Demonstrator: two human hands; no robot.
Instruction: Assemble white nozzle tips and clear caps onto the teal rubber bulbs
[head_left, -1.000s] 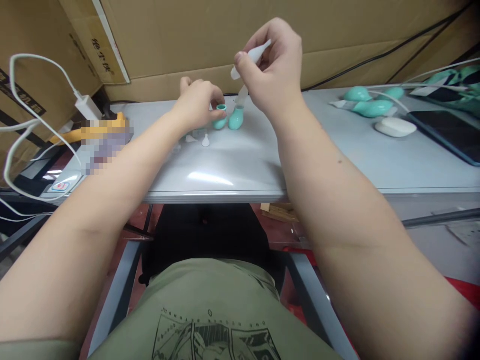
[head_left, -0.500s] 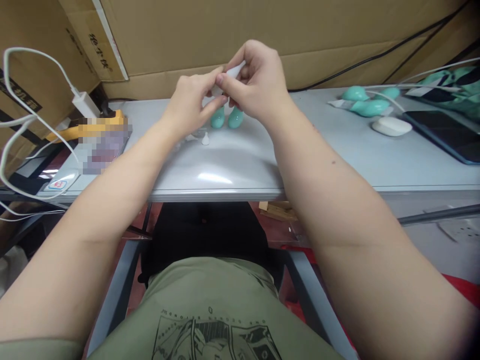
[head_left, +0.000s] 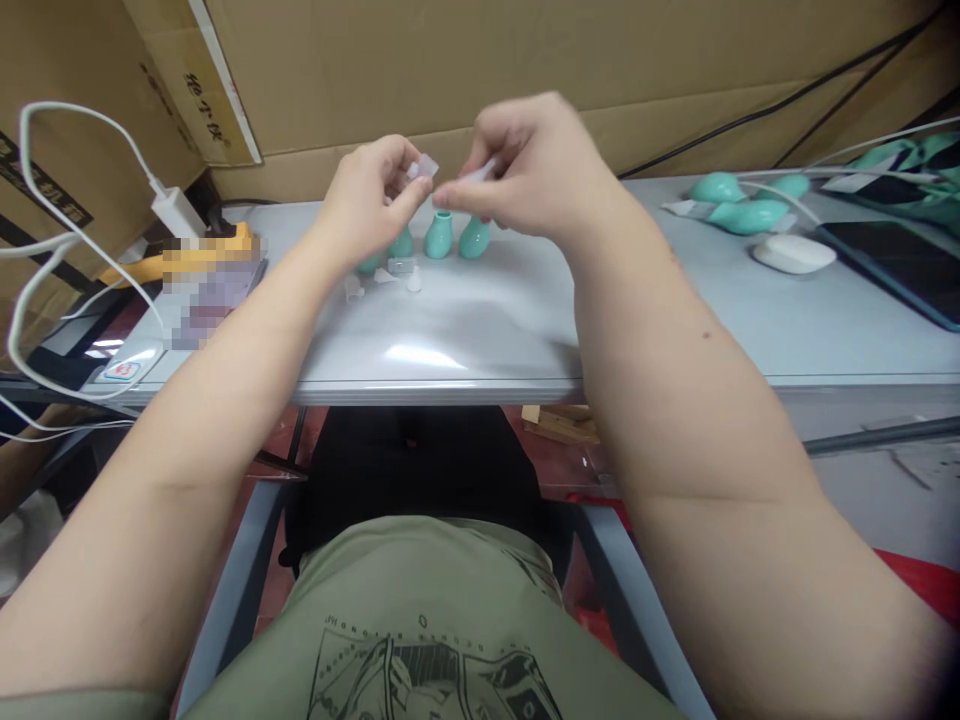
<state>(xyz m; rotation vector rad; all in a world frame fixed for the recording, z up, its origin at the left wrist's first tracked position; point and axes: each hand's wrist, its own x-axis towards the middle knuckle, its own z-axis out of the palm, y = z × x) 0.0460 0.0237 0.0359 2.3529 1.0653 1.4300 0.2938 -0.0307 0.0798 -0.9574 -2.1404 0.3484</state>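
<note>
My left hand (head_left: 371,195) is closed, pinching a small translucent plastic piece (head_left: 427,166) between thumb and fingers. To its right, my right hand (head_left: 529,170) grips a slim white object (head_left: 482,172), partly hidden by the fingers; its exact kind I cannot make out. Both hands are raised over the back of the table, apart from each other. Beneath them stand several glossy teal bulbs, among them an open-necked one (head_left: 439,237) and another (head_left: 474,240) below my right hand. In front lie a small white nozzle-like part (head_left: 413,280) and a clear plastic piece (head_left: 402,265).
More teal bulbs (head_left: 750,216) lie at the right, beside a white computer mouse (head_left: 794,254) and a dark tablet-like device (head_left: 892,265). A white charger (head_left: 178,216) with cables and a yellow object (head_left: 217,245) are at the left. Cardboard (head_left: 360,80) stands behind the table (head_left: 480,340).
My hands have come apart, the right one moving rightward with the white object. The translucent piece now shows in my left hand, and more of the teal bulbs are visible.
</note>
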